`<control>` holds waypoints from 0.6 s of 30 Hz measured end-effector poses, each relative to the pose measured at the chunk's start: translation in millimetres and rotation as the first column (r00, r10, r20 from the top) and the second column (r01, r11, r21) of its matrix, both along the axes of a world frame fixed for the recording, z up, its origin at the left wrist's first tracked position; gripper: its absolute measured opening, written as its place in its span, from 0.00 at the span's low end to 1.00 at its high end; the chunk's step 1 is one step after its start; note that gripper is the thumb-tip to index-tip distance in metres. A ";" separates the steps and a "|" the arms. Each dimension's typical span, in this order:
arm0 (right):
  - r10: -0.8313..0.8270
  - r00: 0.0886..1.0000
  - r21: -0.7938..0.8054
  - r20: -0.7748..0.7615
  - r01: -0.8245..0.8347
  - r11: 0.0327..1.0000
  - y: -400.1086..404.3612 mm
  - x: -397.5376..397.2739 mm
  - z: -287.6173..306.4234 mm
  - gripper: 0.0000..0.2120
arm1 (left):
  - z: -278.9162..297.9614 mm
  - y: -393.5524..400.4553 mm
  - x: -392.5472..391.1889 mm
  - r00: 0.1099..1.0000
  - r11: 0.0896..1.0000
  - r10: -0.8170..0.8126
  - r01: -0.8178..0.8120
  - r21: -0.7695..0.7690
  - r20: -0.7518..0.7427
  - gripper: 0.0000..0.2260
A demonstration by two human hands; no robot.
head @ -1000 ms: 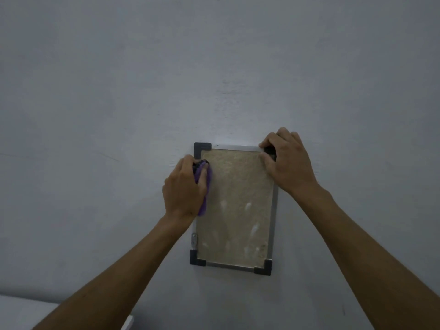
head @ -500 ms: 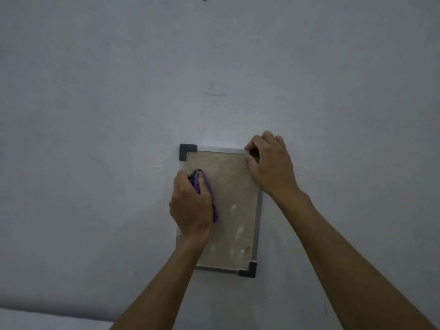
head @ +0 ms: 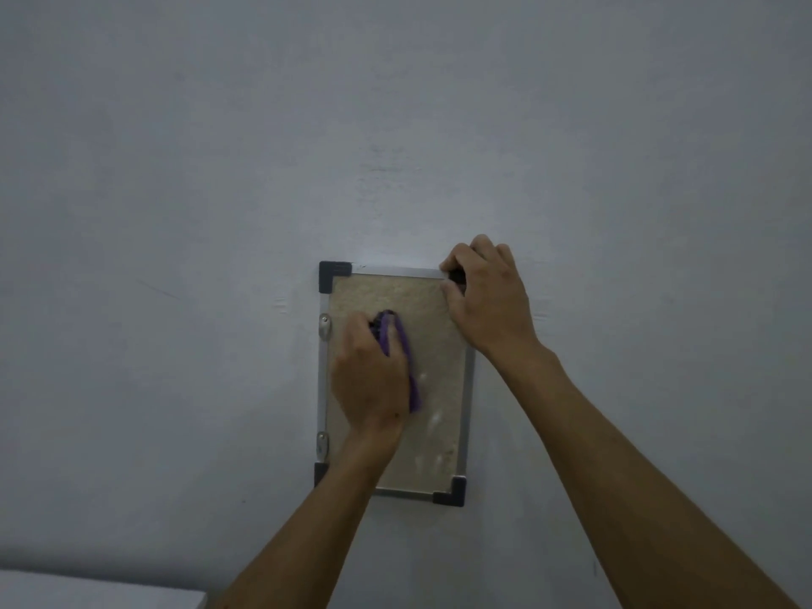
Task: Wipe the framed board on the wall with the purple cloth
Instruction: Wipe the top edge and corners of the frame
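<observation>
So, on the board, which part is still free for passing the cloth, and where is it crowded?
Free: the lower right of the framed board, between the left hand and the right frame edge, and the strip above the purple cloth. Crowded: the top right corner, gripped by the right hand.

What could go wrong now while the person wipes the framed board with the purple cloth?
1. The right hand grips only the top right corner of the framed board, so hard strokes may tilt it on the wall.
2. The purple cloth is bunched under the left hand, so it covers little surface. The pale smears lower down might be missed.
3. The left hand works near the small metal clips on the frame's left edge, where the cloth may snag.
</observation>
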State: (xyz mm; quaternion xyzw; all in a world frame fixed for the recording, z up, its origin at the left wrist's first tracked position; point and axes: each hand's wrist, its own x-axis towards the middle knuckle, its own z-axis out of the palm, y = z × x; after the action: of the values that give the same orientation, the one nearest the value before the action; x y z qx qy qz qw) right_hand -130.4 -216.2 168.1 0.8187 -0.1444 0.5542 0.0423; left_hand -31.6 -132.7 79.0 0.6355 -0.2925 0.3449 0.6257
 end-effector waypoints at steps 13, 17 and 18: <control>0.060 0.998 0.024 -0.036 -0.059 0.998 -6.8 -4.8 4.8 0.08 | 9.4 -11.1 -9.4 0.997 0.999 0.000 -0.003 -0.043 -0.083 0.08; 0.060 0.998 0.031 -0.034 -0.059 0.998 -4.1 -4.5 4.7 0.08 | 9.7 -5.8 -8.1 1.000 0.996 0.003 -0.006 0.089 0.030 0.08; 0.060 0.997 0.029 -0.041 -0.059 0.998 -3.9 -5.5 5.1 0.08 | 10.4 -2.1 -4.7 0.999 0.995 0.009 -0.014 0.096 0.051 0.08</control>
State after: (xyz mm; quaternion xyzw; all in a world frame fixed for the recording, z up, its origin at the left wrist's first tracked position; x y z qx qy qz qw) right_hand -135.9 -220.0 173.2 0.8345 -0.1269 0.5360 0.0174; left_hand -36.4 -134.7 89.4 0.6576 -0.3208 0.3498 0.5851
